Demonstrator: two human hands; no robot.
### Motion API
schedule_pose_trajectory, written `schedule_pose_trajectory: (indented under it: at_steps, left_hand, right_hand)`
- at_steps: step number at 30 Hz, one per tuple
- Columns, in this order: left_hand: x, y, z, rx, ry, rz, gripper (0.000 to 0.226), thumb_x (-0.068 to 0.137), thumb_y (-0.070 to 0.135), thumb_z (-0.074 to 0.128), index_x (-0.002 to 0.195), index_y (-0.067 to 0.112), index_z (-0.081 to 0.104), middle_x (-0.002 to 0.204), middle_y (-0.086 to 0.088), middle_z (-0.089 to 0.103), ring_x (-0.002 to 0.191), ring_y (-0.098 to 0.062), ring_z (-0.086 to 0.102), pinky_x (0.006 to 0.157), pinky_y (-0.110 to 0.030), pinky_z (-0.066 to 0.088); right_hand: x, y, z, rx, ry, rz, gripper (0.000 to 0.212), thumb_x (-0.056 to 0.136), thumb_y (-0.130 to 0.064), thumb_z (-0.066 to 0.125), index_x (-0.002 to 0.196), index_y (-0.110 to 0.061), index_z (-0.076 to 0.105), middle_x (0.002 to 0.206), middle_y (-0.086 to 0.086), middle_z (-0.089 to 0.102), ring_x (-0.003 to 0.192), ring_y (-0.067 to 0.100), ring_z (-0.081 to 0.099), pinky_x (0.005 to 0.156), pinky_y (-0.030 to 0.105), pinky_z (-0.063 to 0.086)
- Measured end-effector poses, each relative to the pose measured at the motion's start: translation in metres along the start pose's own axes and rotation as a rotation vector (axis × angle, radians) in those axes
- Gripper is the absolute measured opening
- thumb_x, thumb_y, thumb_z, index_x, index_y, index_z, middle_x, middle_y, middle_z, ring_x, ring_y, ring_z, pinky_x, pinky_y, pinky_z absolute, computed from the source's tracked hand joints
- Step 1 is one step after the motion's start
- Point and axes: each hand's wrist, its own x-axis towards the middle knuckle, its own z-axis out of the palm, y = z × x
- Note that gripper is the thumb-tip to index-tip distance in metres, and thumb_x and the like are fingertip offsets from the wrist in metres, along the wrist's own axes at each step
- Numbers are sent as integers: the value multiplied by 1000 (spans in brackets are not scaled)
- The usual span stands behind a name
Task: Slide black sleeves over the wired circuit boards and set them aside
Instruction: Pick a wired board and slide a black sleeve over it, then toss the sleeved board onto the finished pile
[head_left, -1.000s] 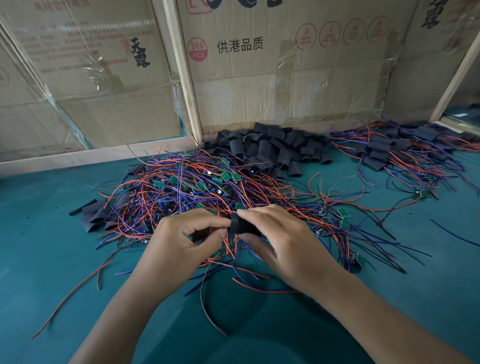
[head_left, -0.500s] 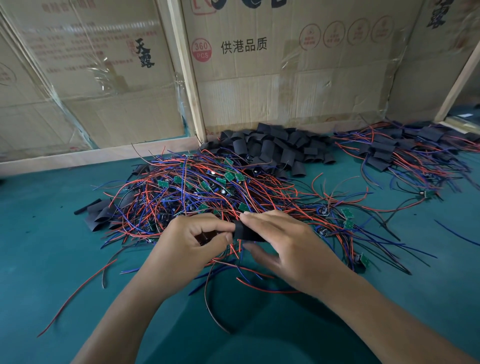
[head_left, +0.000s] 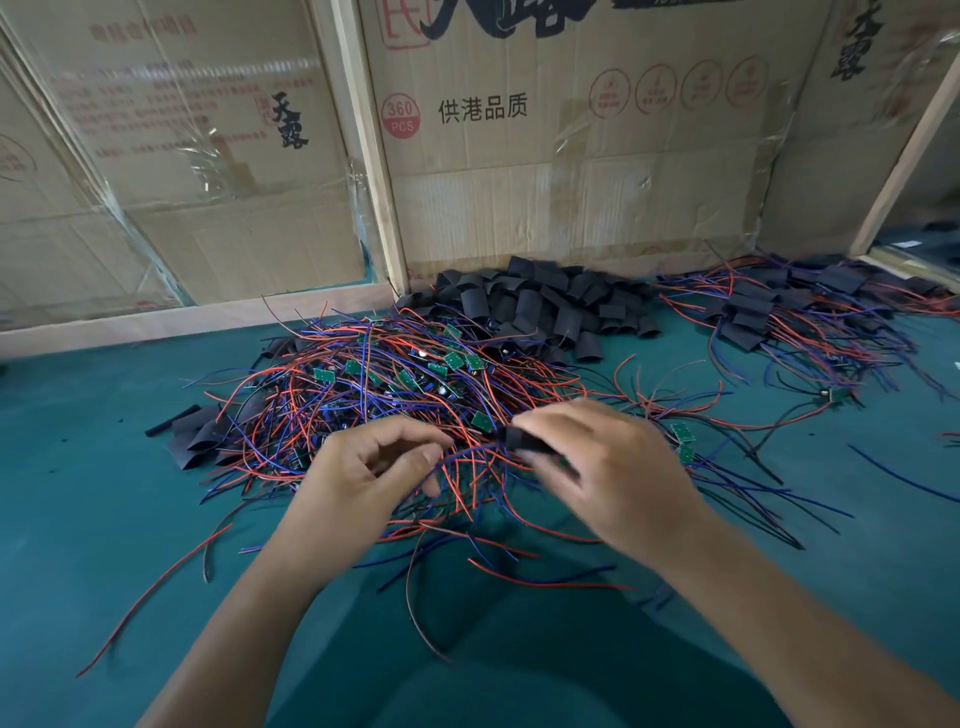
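Half a second on, the hands have drawn apart: before, the left thumb and finger met the sleeve the right was holding; now a gap shows between them, with wires strung across it.

Taking the big tangle of red and blue wired circuit boards (head_left: 395, 384) as the landmark, and going from its left: a few flat black sleeves (head_left: 200, 439) lie at its left edge on the green table (head_left: 93, 499). Over the near side of the tangle the left hand (head_left: 363, 467) hovers with fingers curled; it seems to pinch a blue wire, but blur keeps me from being sure. Just right of it, the right hand (head_left: 608, 467) grips a black sleeve (head_left: 524, 439) between thumb and fingertips, with red and blue leads trailing out of it toward the left hand. Whether a board is already inside I cannot tell. Behind the tangle, against the cardboard wall (head_left: 571, 156), sits the stock heap of empty sleeves (head_left: 545, 306). Far to the right lies the pile of finished sleeved boards (head_left: 789, 306).

To my eye the sleeving of this piece is at or near its end. What follows would be seating the sleeve fully over the board, pulling its leads free of the tangle, and carrying it right to the finished pile.
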Motion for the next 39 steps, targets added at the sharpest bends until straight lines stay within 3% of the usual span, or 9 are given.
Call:
schedule_pose_trajectory:
  at_steps: [6,13,15,17,19,22,27,34,39]
  left_hand:
    - [8,-10,-7,-111,294,-89,29,99,8,55,82,21,74,57,-4,59,50,-11,45,49,-16,39]
    - [11,-16,-9,-123,379,-124,21,90,22,56,81,19,74,51,0,50,46,-12,35,43,-20,28]
    - [11,-17,-8,-127,402,-137,23,94,17,55,80,19,73,50,0,47,46,-15,32,45,-22,24]
    - [10,-17,-7,-103,407,-152,26,97,13,54,80,20,73,49,0,44,45,-15,29,45,-23,22]
    - [9,-15,-6,-31,413,-158,27,98,13,55,80,21,72,46,3,39,41,-12,25,41,-19,20]
    - [8,-13,-6,237,427,-105,25,96,16,57,74,22,68,42,5,40,36,-9,23,37,-16,19]
    - [2,-13,2,828,346,26,20,91,24,60,71,25,58,44,5,50,40,-16,48,44,-27,38]
    - [3,-10,3,938,290,28,24,94,37,53,74,24,60,49,0,56,48,-30,56,48,-33,45]
    - [2,-8,5,940,281,24,27,96,38,54,75,21,61,50,-1,57,50,-33,57,51,-36,48]
  right_hand:
    - [33,69,-38,-368,52,2,22,82,-18,76,98,-4,73,81,10,54,73,28,57,46,30,46]
    - [61,200,-69,-818,-197,148,18,88,-16,72,87,1,65,75,16,56,64,36,64,50,32,42]
    - [68,232,-78,-910,-232,315,26,92,-22,67,103,1,62,85,17,61,73,38,66,58,37,51]
    - [73,242,-78,-943,-328,406,59,90,-37,67,133,-4,43,99,17,63,83,37,67,60,35,47]
    - [79,236,-60,-941,-449,268,63,89,-45,65,136,-15,37,104,12,62,89,33,66,57,35,43]
    - [88,207,-12,-810,-515,90,34,95,-42,56,115,-14,55,104,8,62,96,30,65,58,35,44]
    - [91,168,52,-410,-627,335,34,99,-43,50,121,-18,59,116,9,60,106,33,61,73,39,45]
    - [101,158,86,-53,-510,587,29,91,-44,68,104,-18,65,104,5,67,94,28,63,76,39,52]
    - [105,156,93,129,-453,677,52,77,-61,75,106,-20,61,91,-2,64,83,20,61,75,35,49]
